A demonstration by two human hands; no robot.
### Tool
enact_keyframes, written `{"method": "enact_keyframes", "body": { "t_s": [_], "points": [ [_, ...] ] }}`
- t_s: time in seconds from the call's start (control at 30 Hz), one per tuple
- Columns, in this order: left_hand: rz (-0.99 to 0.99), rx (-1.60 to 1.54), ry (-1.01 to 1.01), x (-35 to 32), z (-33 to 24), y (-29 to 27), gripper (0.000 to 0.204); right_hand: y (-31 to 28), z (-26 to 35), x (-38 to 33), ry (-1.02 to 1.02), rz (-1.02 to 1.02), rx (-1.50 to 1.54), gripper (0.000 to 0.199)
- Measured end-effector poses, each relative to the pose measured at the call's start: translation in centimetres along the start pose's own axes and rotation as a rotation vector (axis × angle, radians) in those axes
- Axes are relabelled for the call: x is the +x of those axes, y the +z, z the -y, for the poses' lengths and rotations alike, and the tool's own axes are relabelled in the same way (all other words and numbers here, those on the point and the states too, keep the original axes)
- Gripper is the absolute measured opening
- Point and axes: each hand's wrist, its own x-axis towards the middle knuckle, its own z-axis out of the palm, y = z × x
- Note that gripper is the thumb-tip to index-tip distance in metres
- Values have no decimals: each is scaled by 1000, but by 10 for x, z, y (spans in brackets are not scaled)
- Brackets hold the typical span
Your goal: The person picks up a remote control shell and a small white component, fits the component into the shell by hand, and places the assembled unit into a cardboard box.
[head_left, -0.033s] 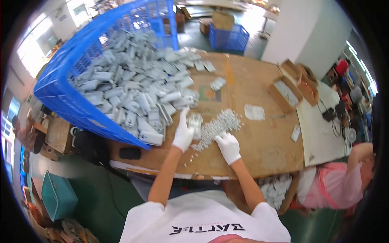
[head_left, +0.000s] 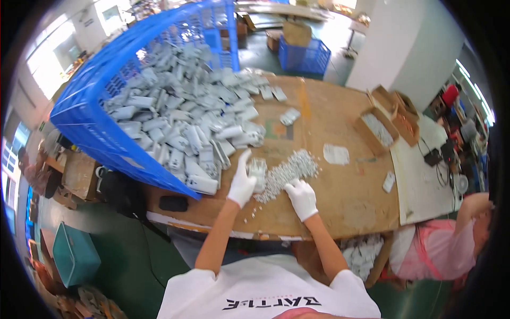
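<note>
The left hand, in a white glove, grips a small grey plastic housing at its near-left edge, fingers closed around it. Just right of it, a heap of small white parts stretches far-right across the wooden table. The right hand rests at the heap's near end, nearer to it than the left, fingers curled narrow on the parts; whether it pinches one cannot be told.

Matt wooden table, white cloth gloves, grey plastic housings
</note>
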Motion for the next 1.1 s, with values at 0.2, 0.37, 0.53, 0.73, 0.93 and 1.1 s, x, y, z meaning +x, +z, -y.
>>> {"method": "enact_keyframes", "body": {
  "t_s": [0.2, 0.37, 0.53, 0.73, 0.93, 1.1],
  "points": [
    [-299, 406, 382, -21, 31, -35, 51, -12, 14, 3, -7, 37, 4, 10],
    [-411, 366, 383, -7, 52, -39, 39, -12, 16, 4, 29, -15, 6, 11],
    [-337, 349, 441, -4, 53, -42, 38, -13, 0, 3, 62, 189, -21, 7],
    [-327, 375, 414, 5, 46, -46, 35, -23, -8, 20, 134, 288, 98, 6],
    [-303, 441, 465, 10, 43, -43, 35, -13, -8, 18, 151, 259, 49, 9],
    [-334, 447, 485, 10, 52, -47, 34, -16, 3, 14, 211, 321, 50, 10]
  ]
}}
